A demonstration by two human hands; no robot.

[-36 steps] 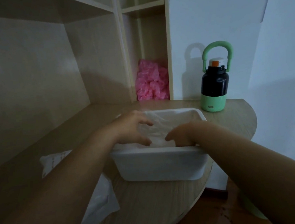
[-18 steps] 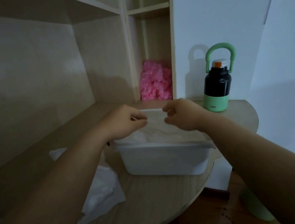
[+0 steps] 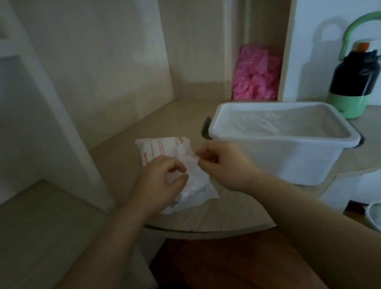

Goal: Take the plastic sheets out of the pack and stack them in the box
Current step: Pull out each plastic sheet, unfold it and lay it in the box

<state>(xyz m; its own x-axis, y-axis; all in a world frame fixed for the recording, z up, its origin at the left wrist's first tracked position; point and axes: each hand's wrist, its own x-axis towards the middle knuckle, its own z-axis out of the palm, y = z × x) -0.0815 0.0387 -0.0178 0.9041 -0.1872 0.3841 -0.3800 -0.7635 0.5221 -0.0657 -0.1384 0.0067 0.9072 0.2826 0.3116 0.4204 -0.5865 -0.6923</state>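
Your left hand [image 3: 163, 183] and right hand [image 3: 224, 165] each pinch the crinkled white red-printed plastic pack [image 3: 166, 147] mid-frame. The rectangular white plastic box [image 3: 301, 162] sits just right.

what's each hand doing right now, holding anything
Left hand: fingers curled, pinching the pack.
Right hand: fingers curled, pinching the same pack at its right edge.

The left hand [image 3: 163, 183] and right hand [image 3: 223, 164] have left the box [image 3: 277, 152], now at frame right. Both now pinch the pack [image 3: 162, 146] at centre frame.
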